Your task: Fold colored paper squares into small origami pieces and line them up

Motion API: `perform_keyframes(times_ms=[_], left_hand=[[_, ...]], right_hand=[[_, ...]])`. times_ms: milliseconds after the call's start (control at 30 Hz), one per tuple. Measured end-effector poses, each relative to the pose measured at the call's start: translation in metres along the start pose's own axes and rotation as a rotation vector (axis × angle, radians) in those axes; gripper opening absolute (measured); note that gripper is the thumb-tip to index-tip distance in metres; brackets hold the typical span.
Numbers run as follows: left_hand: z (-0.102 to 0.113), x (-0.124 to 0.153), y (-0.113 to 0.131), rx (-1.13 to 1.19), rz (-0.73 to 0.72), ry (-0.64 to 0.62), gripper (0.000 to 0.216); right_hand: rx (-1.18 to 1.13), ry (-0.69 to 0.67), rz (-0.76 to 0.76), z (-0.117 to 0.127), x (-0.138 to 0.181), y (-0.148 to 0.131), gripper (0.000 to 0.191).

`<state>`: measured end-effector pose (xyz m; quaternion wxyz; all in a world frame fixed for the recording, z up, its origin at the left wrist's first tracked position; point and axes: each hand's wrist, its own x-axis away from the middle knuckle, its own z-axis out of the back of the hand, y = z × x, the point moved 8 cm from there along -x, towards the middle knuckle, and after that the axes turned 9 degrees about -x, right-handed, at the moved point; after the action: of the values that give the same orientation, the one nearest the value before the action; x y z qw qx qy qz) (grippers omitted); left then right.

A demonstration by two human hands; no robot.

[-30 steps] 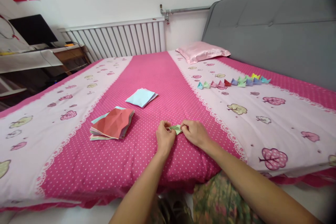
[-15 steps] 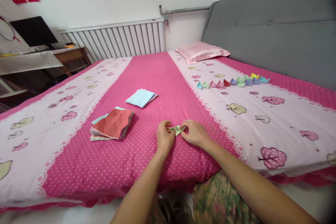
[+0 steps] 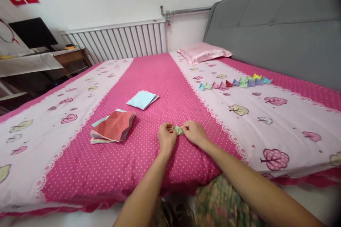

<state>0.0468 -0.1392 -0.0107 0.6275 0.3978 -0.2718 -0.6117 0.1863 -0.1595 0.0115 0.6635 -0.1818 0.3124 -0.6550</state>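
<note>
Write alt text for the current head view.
A person's left hand and right hand hold a small folded green paper over a pink dotted bedspread. A red-topped paper stack and pale blue stack lie to the left; colourful folded papers line up at right.

a single view covers your station: worn on your head, the camera looks forward and down across the bed [image 3: 157,78] toward the radiator [image 3: 117,39], with your left hand [image 3: 166,136] and right hand [image 3: 195,133] near, just below centre, the headboard [image 3: 271,46] at right.

Green paper [image 3: 178,131] now shows pointed peak, looked flatter earlier.
</note>
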Motion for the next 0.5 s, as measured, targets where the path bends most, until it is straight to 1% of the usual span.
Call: perform_keyframes(times_ms=[67,167,367,500], left_hand=[[-0.002,0.000,0.000,-0.037,-0.003,-0.004,0.019],[-0.003,-0.001,0.004,-0.085,-0.046,-0.031,0.017],[0.002,0.002,0.022,-0.168,-0.222,-0.100,0.019],[0.002,0.005,0.028,-0.201,-0.283,-0.118,0.018]], right_hand=[[0.012,0.009,-0.016,-0.001,-0.001,0.001,0.030],[0.019,0.003,-0.022,-0.003,-0.002,0.000,0.030],[-0.011,-0.067,0.052,-0.005,-0.001,-0.005,0.032],[-0.015,-0.085,0.060,-0.007,0.002,-0.006,0.024]])
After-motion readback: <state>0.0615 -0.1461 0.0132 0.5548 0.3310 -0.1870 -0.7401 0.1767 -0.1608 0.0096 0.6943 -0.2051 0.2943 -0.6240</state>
